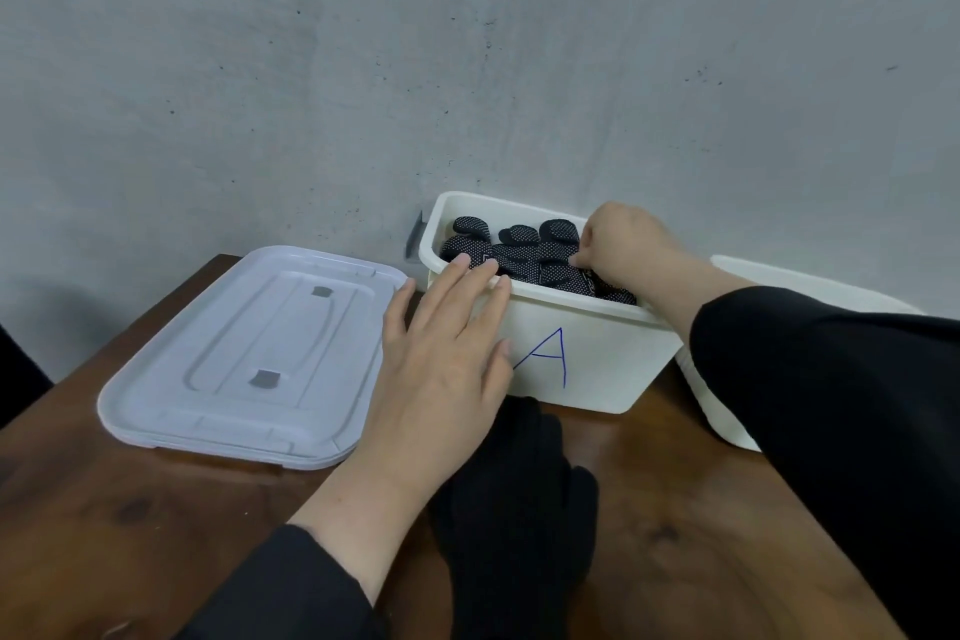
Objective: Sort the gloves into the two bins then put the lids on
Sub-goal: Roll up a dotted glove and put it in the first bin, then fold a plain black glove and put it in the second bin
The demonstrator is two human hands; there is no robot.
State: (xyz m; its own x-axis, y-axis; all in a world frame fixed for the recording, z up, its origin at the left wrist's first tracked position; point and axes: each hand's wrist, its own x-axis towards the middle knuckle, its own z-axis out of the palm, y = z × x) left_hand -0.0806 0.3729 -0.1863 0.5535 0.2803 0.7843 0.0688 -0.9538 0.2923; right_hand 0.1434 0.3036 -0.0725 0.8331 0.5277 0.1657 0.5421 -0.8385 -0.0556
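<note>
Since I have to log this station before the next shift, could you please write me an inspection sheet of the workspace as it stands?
Surface: brown wooden table, set against the wall.
Job's things: bin marked A open, with dotted black gloves inside; second white bin to its right, mostly hidden; plain black gloves on the table in front of bin A; stacked lids lying flat to the left.
Clutter: nothing seen.
Hands: left hand open, fingers on bin A's near rim; right hand inside bin A, pinching a dotted glove.
Cables: nothing seen.
Surroundings: grey concrete wall.
</note>
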